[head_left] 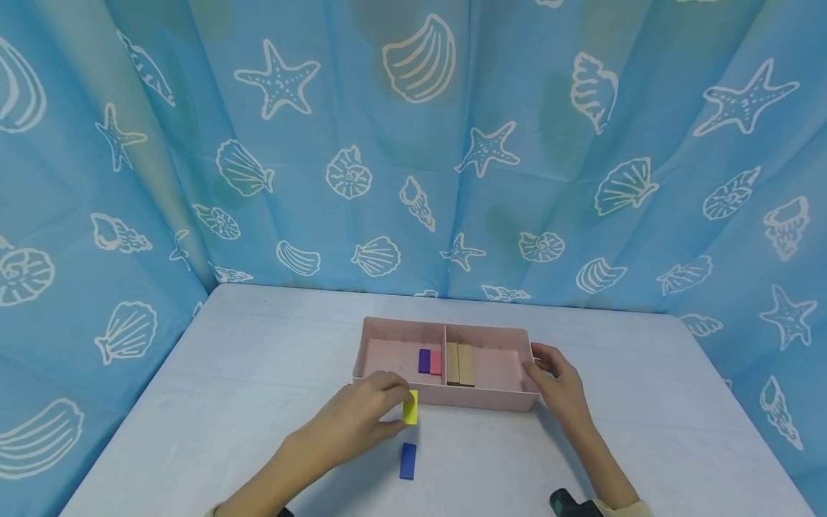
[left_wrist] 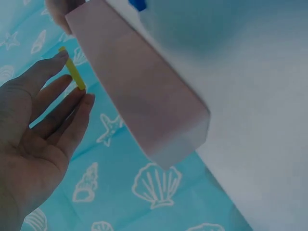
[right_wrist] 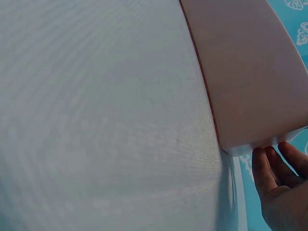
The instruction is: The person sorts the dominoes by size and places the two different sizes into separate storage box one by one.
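My left hand (head_left: 358,416) pinches a small yellow block (head_left: 410,408) between thumb and fingertips, above the table before the front wall of a pink two-compartment box (head_left: 491,399). In the left wrist view the yellow block (left_wrist: 73,70) is held edge-on beside the box (left_wrist: 139,82). My right hand (head_left: 561,380) holds the box's right end, thumb over the rim; fingertips touch the outer end wall in the right wrist view. Purple (head_left: 424,361) and pink (head_left: 436,362) blocks stand side by side in the left compartment, against the divider. Two wooden blocks (head_left: 460,365) are in the right compartment.
A blue block (head_left: 408,461) lies on the white table (head_left: 271,359) in front of the box, below the left hand. Behind the table hangs a blue curtain (head_left: 388,143) with shell and starfish prints. A dark device (head_left: 571,504) is on the right wrist.
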Available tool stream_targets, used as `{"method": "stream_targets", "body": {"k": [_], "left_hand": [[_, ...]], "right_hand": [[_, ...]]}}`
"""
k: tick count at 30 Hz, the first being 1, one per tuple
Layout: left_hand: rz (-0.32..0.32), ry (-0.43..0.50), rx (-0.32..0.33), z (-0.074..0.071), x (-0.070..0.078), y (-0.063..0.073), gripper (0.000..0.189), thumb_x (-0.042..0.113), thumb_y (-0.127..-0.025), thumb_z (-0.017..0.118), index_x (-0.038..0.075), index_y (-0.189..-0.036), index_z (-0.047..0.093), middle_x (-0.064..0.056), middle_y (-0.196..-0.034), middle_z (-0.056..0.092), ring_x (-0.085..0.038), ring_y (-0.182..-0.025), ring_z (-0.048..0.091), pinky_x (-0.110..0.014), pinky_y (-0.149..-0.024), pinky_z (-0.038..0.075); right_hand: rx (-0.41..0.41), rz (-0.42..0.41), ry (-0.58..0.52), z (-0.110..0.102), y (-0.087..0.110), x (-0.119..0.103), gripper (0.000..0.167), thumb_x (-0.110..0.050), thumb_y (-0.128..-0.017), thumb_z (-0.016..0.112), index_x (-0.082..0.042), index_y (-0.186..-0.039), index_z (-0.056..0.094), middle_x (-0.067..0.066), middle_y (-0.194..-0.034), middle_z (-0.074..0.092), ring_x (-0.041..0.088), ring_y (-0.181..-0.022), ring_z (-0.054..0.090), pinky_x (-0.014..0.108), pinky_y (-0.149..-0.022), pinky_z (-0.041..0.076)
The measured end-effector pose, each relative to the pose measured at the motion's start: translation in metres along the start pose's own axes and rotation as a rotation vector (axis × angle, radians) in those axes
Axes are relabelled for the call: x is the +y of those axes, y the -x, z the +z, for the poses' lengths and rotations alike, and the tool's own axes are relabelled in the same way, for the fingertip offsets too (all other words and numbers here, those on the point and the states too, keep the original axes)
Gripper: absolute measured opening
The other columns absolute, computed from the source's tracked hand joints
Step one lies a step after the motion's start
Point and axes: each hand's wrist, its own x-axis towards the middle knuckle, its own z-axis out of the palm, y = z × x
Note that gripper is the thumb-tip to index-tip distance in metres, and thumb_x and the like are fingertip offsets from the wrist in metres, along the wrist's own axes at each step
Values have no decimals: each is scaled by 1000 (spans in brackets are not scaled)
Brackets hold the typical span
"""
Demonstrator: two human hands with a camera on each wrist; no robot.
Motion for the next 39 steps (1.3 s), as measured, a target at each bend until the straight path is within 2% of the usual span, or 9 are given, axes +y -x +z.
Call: {"method": "stream_targets", "body": {"k": [7, 10, 13, 18, 22, 26, 30, 35, 39], "left_hand": [[14, -30, 37, -6, -6, -27, 28, 16, -81, 84, 11, -106, 73, -1, -108, 69, -15, -102, 64, -25, -90, 54], [-9, -33, 45, -5, -11, -39, 28, 17, -82, 83, 11, -107, 73, -2, -105, 70, -15, -98, 66, -24, -86, 55], [-41, -28, 46, -2, -16, -50, 28, 18, -82, 83, 11, -107, 73, -1, -103, 72, -16, -93, 66, -24, -84, 56], [-75, 4, 33, 7, -26, -64, 28, 17, -82, 83, 10, -107, 73, -1, -104, 71, -17, -97, 65, -27, -89, 55], [-88, 10, 19, 12, -32, -73, 28, 18, -83, 83, 10, -108, 74, -1, -104, 71, -17, -100, 65, -28, -90, 55], [-98, 19, 0, 17, -36, -78, 29, 19, -84, 82, 11, -110, 73, -1, -106, 72, -18, -100, 67, -26, -88, 55], [-97, 28, -18, 22, -42, -83, 27, 19, -85, 80, 11, -110, 73, 0, -104, 72, -14, -91, 66, -22, -82, 55], [-94, 63, -61, 30, -51, -93, 21, 21, -88, 78, 11, -106, 74, 2, -94, 71, -8, -77, 58, -19, -73, 52], [-76, 75, -95, 38, -58, -100, 22, 23, -88, 78, 12, -106, 74, 4, -94, 69, -8, -80, 59, -19, -75, 52]], "right_hand": [[34, -14, 15, 4, 2, 0, 52, -32, -100, 58, -6, -144, 45, 16, -147, 46, 35, -133, 43, 55, -110, 36], [62, -38, 34, 5, 3, 1, 53, -35, -100, 58, -6, -142, 47, 16, -145, 49, 35, -131, 46, 55, -108, 40], [57, -47, 29, 5, 2, 3, 53, -35, -100, 58, -6, -143, 46, 16, -145, 48, 35, -131, 45, 55, -109, 38], [45, -68, 27, 4, 0, 8, 56, -40, -100, 58, -6, -143, 46, 16, -145, 48, 36, -130, 46, 57, -109, 37], [50, -83, 34, 4, 0, 8, 57, -42, -99, 59, -6, -142, 48, 17, -144, 49, 36, -129, 46, 58, -107, 38], [26, -42, 9, 2, 0, 2, 54, -36, -100, 59, -7, -143, 46, 15, -147, 47, 34, -133, 44, 55, -110, 36], [3, -6, -4, 0, 0, -1, 52, -32, -101, 58, -8, -145, 43, 14, -149, 44, 33, -136, 40, 54, -112, 34], [33, -62, 19, 2, 1, 5, 54, -37, -100, 59, -7, -143, 46, 16, -146, 48, 36, -132, 44, 57, -108, 38], [46, -91, 30, 3, 3, 6, 56, -40, -99, 58, -6, -142, 47, 18, -144, 49, 38, -130, 46, 59, -106, 39]]}}
